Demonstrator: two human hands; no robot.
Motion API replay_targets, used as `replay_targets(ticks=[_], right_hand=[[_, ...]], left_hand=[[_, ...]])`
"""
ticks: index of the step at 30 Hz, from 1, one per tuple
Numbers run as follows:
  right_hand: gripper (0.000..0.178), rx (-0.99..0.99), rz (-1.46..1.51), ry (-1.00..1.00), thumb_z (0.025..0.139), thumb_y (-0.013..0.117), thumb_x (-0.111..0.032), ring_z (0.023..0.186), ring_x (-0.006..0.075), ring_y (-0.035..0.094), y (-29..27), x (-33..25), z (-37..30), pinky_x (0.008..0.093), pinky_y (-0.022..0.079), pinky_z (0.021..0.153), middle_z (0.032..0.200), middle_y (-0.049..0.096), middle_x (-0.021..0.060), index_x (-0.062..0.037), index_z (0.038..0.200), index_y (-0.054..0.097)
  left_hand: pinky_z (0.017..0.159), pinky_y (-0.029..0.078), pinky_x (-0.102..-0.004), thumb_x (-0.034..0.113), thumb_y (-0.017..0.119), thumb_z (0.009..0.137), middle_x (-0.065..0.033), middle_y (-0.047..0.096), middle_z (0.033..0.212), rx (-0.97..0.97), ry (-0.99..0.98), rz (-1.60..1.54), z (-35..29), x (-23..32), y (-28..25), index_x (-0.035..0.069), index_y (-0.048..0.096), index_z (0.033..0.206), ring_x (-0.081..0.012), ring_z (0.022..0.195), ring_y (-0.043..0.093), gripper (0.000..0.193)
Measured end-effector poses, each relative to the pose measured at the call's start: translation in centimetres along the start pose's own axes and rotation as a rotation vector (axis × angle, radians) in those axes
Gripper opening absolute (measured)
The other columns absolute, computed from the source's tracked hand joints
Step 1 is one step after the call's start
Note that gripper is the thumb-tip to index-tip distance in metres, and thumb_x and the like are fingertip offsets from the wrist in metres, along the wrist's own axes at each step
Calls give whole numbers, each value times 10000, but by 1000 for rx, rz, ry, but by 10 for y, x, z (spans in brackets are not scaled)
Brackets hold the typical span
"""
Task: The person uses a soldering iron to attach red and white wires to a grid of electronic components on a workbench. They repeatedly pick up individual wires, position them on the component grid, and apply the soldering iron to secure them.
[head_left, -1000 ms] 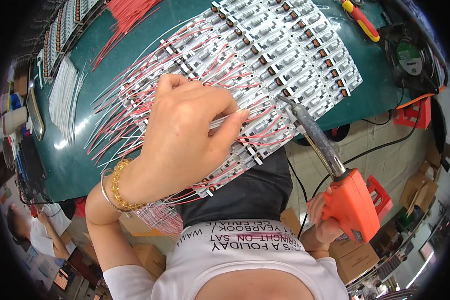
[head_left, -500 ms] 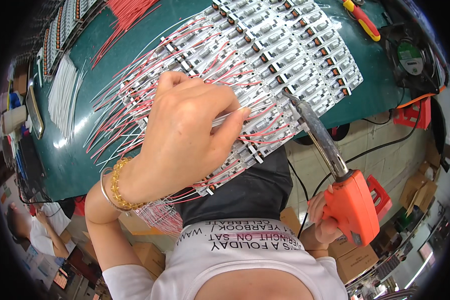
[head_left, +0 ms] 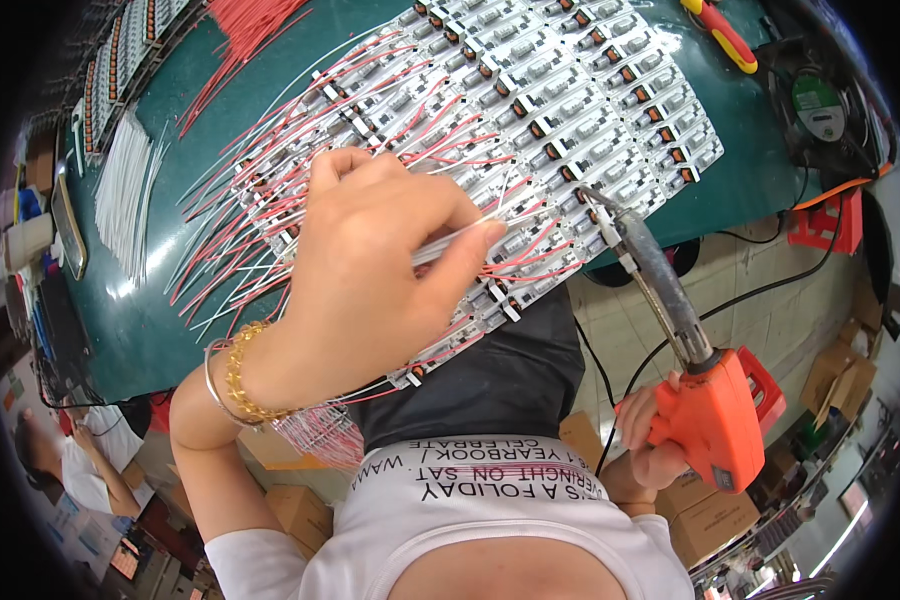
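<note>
A large panel of small white circuit boards (head_left: 570, 110), joined in rows, lies across the table's near edge. Over its left part is my left hand (head_left: 370, 265), closed in a pinch on several thin white wires (head_left: 513, 207) that stick out past thumb and forefinger toward the boards. My right hand (head_left: 652, 435) is wrapped round the handle of an orange soldering gun (head_left: 715, 415). The iron's tip hovers at or just above the boards, right of the pinched wires; contact cannot be made out. Red and white wires (head_left: 240, 215) fan out leftward from the panel's left rows.
On the green table (head_left: 160, 320) lie a bundle of red wires (head_left: 245, 35) and a pile of white wires (head_left: 122, 200). Pliers with red-yellow handles (head_left: 725, 38) and a black fan (head_left: 820, 105) stand at the far right. A black cable (head_left: 750, 300) hangs below; another person (head_left: 95, 455) sits at lower left.
The soldering gun has shifted slightly right and its tip a little down. My left hand has barely moved, its white wires tilting at the fingertips.
</note>
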State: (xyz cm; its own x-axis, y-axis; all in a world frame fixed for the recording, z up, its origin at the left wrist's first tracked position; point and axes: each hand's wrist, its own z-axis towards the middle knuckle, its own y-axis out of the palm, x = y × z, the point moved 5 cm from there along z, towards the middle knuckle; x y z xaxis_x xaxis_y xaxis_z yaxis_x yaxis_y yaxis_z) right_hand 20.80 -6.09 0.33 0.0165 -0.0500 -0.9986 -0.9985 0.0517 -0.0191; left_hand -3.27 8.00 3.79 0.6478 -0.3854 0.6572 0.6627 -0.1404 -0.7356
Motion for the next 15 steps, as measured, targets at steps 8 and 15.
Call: replay_targets(ticks=[8,15], right_hand=[[596,-12,-168,64,850,582,-626,507,161,489,-15,7,-12,304,406,514,559,515,-5,-86,606,523],[622,82,-447,-15,886,515,-628,491,172,496,-18,8,-21,310,395,515,552,522,0,-90,574,510]], left_hand=[[795,355,-367,48,751,739,-10,581,655,44,67,101,-5,5,6,78,626,711,-195,653,503,131],[794,355,-368,43,747,739,-10,577,651,84,77,135,-6,9,8,77,622,703,-197,653,501,135]])
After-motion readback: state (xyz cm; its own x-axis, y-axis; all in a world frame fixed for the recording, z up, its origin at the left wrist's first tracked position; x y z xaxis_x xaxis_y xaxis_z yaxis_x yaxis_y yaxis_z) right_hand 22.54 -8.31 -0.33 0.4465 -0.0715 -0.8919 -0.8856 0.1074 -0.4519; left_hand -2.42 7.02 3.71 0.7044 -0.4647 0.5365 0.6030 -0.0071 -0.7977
